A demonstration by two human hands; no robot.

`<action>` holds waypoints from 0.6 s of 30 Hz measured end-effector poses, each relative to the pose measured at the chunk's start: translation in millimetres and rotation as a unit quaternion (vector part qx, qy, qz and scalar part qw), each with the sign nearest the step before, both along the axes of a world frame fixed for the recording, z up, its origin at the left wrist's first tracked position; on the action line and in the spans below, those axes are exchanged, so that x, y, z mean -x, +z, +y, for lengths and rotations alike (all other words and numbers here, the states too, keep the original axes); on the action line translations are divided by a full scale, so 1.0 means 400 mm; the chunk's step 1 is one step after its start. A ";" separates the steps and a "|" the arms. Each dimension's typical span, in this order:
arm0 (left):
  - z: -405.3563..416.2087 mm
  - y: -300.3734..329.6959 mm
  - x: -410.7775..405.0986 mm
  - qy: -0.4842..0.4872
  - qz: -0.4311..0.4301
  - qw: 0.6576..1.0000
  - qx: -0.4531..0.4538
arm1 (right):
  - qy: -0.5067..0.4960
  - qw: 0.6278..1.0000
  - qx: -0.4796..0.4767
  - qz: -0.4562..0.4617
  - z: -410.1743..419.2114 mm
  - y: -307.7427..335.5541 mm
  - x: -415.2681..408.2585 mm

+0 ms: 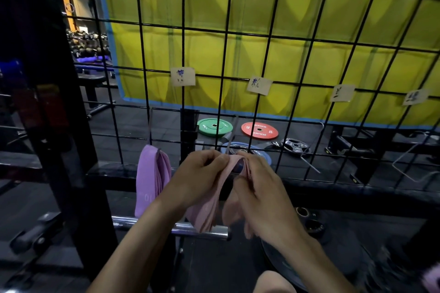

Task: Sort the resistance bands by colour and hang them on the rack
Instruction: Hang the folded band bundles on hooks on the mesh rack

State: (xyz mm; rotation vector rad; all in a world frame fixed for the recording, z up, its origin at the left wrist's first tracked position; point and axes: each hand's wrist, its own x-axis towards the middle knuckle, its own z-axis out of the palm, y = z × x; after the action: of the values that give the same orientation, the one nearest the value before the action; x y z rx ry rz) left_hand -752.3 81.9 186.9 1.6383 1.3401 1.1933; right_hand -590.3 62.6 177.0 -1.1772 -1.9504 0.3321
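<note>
A black wire grid rack (265, 54) stands in front of me with paper labels (182, 76) taped along one row. Several purple resistance bands (148, 181) hang from a metal hook (150, 126) under the leftmost label. My left hand (197, 178) and my right hand (257, 188) both pinch a bunch of pink bands (209, 207) at its top, close to a second hook (232, 133) under the second label. The pink bands droop down between my wrists. Two more hooks (314, 147) further right carry nothing.
Behind the grid lie a green weight plate (214, 126), a red plate (259, 129) and smaller metal plates on the dark floor, before a yellow curtain. A chrome bar (204, 231) runs below my hands. A black steel post (54, 112) stands at the left.
</note>
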 end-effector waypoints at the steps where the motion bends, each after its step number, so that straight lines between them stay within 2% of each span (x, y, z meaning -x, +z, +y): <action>1: 0.000 0.003 -0.001 -0.002 -0.002 1.000 0.001 | -0.009 1.000 -0.004 -0.007 -0.005 0.001 0.005; 4: 0.003 0.003 -0.001 -0.005 -0.014 1.000 0.008 | -0.038 0.999 -0.028 -0.022 -0.007 0.002 0.012; 8: 0.007 0.002 0.004 -0.001 -0.020 1.000 0.016 | -0.028 0.997 -0.046 -0.050 0.006 0.001 0.008; 12: 0.001 0.001 0.008 -0.004 -0.018 1.000 -0.020 | -0.044 0.992 -0.062 -0.099 0.017 -0.001 0.004; 16: 0.006 -0.003 0.010 -0.009 -0.029 0.999 -0.024 | -0.088 0.975 -0.143 -0.149 0.032 -0.034 0.012; 18: 0.010 -0.004 0.012 -0.012 -0.035 0.999 -0.014 | -0.098 0.970 -0.149 -0.164 0.036 -0.053 0.012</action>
State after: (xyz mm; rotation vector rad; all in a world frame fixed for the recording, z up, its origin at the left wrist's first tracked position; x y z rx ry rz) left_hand -757.0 85.9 185.5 1.6135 1.2617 1.2487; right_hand -594.9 77.1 155.7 -1.2682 -2.0489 -0.2681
